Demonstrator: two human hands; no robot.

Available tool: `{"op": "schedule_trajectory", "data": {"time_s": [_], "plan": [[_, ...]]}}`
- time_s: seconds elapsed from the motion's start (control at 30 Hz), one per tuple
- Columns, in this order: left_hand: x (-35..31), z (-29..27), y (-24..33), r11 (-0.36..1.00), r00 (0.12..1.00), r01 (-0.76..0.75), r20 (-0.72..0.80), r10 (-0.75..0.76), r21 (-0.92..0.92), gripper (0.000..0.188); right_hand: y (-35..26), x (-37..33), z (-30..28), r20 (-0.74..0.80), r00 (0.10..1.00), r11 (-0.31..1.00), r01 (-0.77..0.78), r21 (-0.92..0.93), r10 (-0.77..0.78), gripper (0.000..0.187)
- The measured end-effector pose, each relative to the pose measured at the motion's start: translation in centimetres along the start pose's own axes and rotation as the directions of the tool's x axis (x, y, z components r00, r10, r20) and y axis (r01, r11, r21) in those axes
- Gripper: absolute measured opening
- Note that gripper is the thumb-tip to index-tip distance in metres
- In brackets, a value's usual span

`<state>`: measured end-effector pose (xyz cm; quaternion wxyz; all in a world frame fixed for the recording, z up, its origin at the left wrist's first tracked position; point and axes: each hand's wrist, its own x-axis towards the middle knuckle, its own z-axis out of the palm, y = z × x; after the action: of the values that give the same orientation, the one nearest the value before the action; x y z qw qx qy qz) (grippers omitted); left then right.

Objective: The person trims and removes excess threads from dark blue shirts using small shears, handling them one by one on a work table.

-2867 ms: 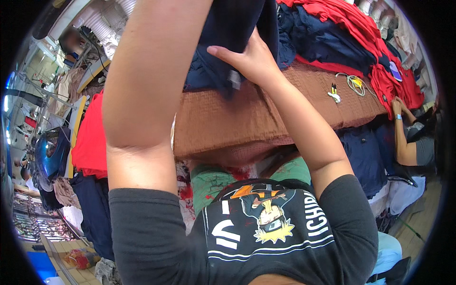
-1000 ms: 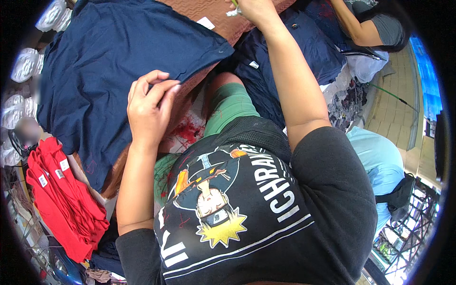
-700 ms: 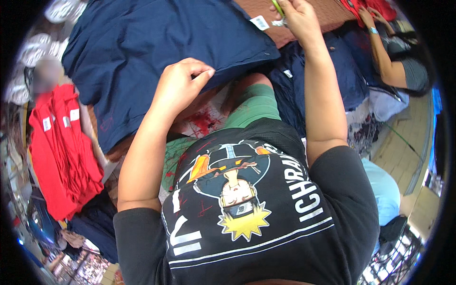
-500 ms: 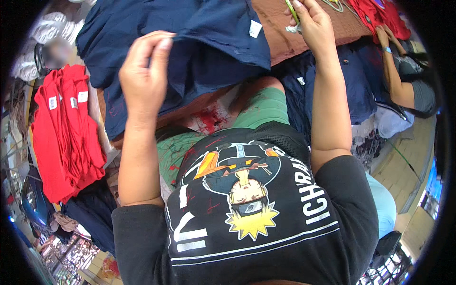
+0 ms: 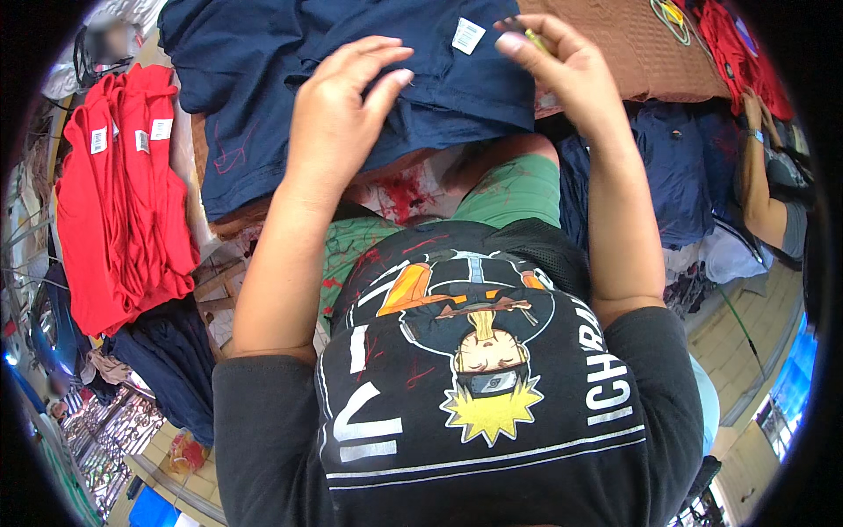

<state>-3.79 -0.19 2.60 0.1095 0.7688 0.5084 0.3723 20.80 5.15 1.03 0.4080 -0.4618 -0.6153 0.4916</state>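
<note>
A navy blue garment (image 5: 237, 97) with a white tag (image 5: 467, 35) lies spread over the surface in front of me. My left hand (image 5: 338, 110) hovers above its middle, fingers curved and thumb apart, with nothing visible in it. Beyond the tag, at the garment's right edge, my right hand (image 5: 575, 75) is closed around small yellow-green thread snips (image 5: 534, 39). Their dark tip points left toward the tag, and my fingers hide part of them.
Tagged red garments (image 5: 123, 202) lie stacked at the left, with dark cloth (image 5: 167, 360) below them. A brown quilted cover (image 5: 623, 53) and more navy garments (image 5: 659, 167) are at the right. Another person's arm (image 5: 757, 176) reaches to red cloth (image 5: 729, 53) at far right.
My left hand has let go of the navy garment's raised edge and moved right; the cloth there now lies flatter. My right hand with the snips has come lower and slightly left, nearer the tag.
</note>
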Motion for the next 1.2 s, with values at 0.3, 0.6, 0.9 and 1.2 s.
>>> {"op": "schedule_trajectory", "data": {"time_s": [0.3,0.6,0.9,1.2], "plan": [[-2.6,2.1,-1.3,0.997,0.996,-0.045,0.083,0.039,0.066,0.021,2.0,-1.1,1.9,-0.018,0.994,0.861,0.085,-0.501,-0.109,0.020],[-2.3,-3.6,1.6,0.990,0.812,0.000,0.578,0.080,-0.138,0.013,1.2,-1.1,2.5,0.135,0.931,0.743,0.354,-0.569,-0.340,0.018],[-1.2,-4.0,0.7,0.995,0.980,-0.024,0.192,0.043,-0.100,0.011,-1.0,-2.3,0.1,0.126,0.958,0.861,0.286,-0.421,-0.257,0.013],[0.4,-1.8,0.0,0.988,0.998,-0.029,0.059,0.039,-0.154,0.010,-5.2,-5.3,-1.8,0.272,0.938,0.961,0.154,0.229,-0.215,0.048]]}}
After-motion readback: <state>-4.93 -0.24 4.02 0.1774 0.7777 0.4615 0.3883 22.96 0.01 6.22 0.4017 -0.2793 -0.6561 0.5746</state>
